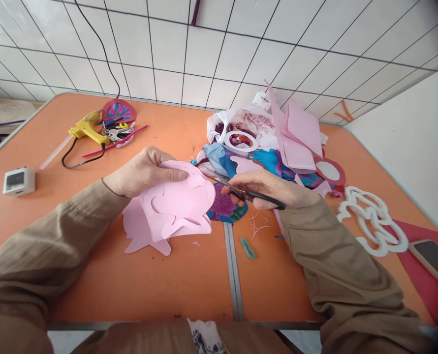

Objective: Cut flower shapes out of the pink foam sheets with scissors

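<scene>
My left hand (pixel 150 172) pinches a layered pink sheet (pixel 184 199), its thumb on top; curved cuts run through the sheet. Under it, another pink cut-out (pixel 145 231) with pointed ends lies on the orange table. Black-handled scissors (pixel 266 197) are held in my right hand (pixel 274 187), their blades pointing left at the sheet's right edge. Whether the blades touch the sheet is hard to make out. Beneath the scissors lies a purple and blue patterned fabric piece (pixel 224 201). Thin pink trimmings (pixel 258 226) and a green clip (pixel 247 249) rest nearby.
At the back left are a yellow glue gun (pixel 86 129), keys (pixel 118 132) and a white charger (pixel 18 181). Folded pink sheets (pixel 296 135), a plastic bag (pixel 256 123) and patterned cloth (pixel 266 160) pile up at the back. White cut-outs (pixel 374 221) and a phone (pixel 435 263) lie right.
</scene>
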Demonstrator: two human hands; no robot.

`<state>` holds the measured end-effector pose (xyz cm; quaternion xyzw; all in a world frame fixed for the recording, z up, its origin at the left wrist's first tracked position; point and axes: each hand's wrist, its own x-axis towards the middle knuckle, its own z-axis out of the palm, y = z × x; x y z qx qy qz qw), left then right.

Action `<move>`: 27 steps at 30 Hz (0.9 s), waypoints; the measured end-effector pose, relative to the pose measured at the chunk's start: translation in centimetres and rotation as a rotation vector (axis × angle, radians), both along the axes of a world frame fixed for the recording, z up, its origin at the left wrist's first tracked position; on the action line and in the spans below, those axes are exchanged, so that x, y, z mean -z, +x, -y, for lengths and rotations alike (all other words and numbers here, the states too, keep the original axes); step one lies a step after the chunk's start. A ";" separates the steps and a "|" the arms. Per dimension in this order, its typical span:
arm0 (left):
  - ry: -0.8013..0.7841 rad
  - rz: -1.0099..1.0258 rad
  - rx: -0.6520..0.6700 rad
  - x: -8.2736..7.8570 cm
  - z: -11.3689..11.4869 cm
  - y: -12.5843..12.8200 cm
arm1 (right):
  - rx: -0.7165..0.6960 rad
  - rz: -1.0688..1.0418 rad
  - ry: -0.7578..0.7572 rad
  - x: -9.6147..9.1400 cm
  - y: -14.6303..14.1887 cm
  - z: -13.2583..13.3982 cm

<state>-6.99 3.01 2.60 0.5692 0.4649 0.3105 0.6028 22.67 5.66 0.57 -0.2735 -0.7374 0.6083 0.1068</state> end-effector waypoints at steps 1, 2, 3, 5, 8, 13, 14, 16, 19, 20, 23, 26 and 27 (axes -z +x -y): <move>-0.013 0.010 0.017 0.0 0.2 0.2 | -0.005 0.002 0.029 -0.1 -0.4 0.2; -0.025 0.021 0.028 0.0 0.3 0.4 | -0.015 0.021 0.061 -0.2 -0.7 0.4; -0.037 0.032 0.037 0.0 0.4 0.5 | -0.030 0.034 0.098 -0.3 -1.0 0.6; -0.055 0.051 0.043 0.0 0.6 0.7 | -0.057 0.041 0.161 -0.6 -1.5 0.8; -0.063 0.063 0.036 0.0 0.7 0.8 | -0.072 0.009 0.247 -0.8 -1.8 0.8; -0.067 0.089 0.039 -0.1 0.7 1.0 | -0.124 -0.012 0.358 -0.5 -1.7 0.5; -0.067 0.096 0.039 -0.1 0.7 1.1 | -0.128 -0.016 0.364 -0.4 -1.7 0.4; -0.070 0.106 0.037 -0.2 0.7 1.1 | -0.118 -0.037 0.348 -0.4 -1.7 0.4; -0.068 0.098 0.031 0.0 0.8 1.1 | -0.086 -0.075 0.275 -0.4 -1.6 0.5; -0.065 0.094 0.028 0.1 0.7 1.0 | -0.064 -0.090 0.243 -0.4 -1.6 0.6; -0.051 0.106 0.010 0.3 0.6 0.9 | 0.043 -0.105 0.183 -0.4 -1.7 0.7; -0.046 0.139 -0.033 0.5 0.3 0.8 | 0.127 -0.093 0.174 -0.5 -1.8 0.8; -0.049 0.147 -0.052 0.5 0.2 0.7 | 0.131 -0.088 0.161 -0.6 -1.8 0.8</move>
